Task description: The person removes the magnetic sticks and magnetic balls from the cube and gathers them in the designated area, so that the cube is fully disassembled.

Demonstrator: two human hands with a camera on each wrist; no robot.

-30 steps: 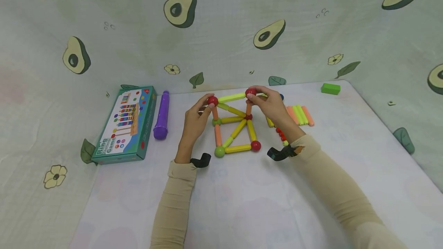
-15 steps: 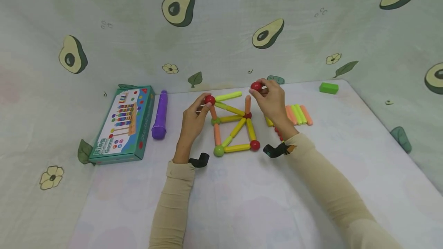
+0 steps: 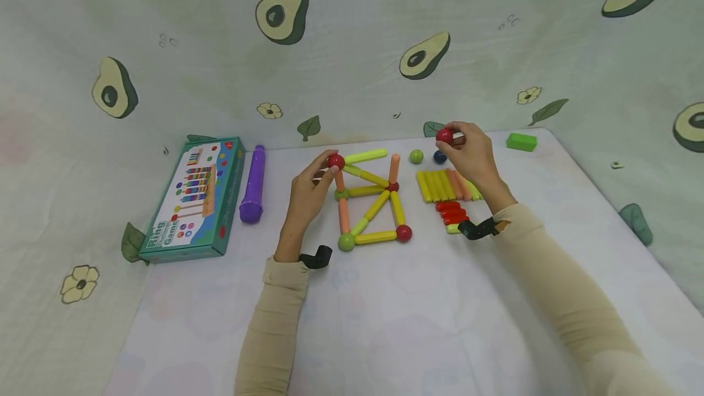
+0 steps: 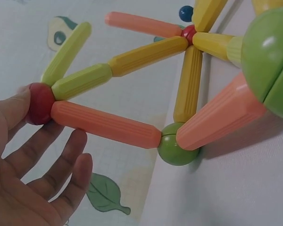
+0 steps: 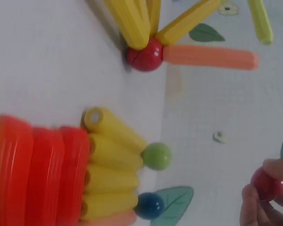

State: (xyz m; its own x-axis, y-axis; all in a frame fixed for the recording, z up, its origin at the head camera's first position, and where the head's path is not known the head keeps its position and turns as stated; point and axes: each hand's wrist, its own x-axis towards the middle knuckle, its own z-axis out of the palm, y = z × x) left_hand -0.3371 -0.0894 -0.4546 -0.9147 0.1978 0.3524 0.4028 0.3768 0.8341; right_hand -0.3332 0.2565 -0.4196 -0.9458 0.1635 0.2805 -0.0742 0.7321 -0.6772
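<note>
My left hand (image 3: 307,191) pinches a red ball (image 3: 336,161) at the far left corner of a frame of sticks and balls. From that ball a light green stick (image 3: 366,156) points right, its far end free. An orange stick (image 3: 394,167) rises from the small-looking red ball (image 3: 392,187) in the frame's middle, its top free. My right hand (image 3: 472,151) pinches another red ball (image 5: 266,184) between thumb and fingers, apart from the frame. A green ball (image 3: 346,242) and a red ball (image 3: 404,233) form the near corners.
Right of the frame lie yellow sticks (image 3: 433,186), red sticks (image 3: 452,212), a green ball (image 3: 416,156) and a blue ball (image 3: 439,156). Further right is a green block (image 3: 521,142). On the left are a boxed game (image 3: 192,200) and a purple tube (image 3: 253,185).
My right hand has pulled the red ball off the light green and orange sticks and carried it right, above the loose balls. My left hand keeps its pinch almost in place.
</note>
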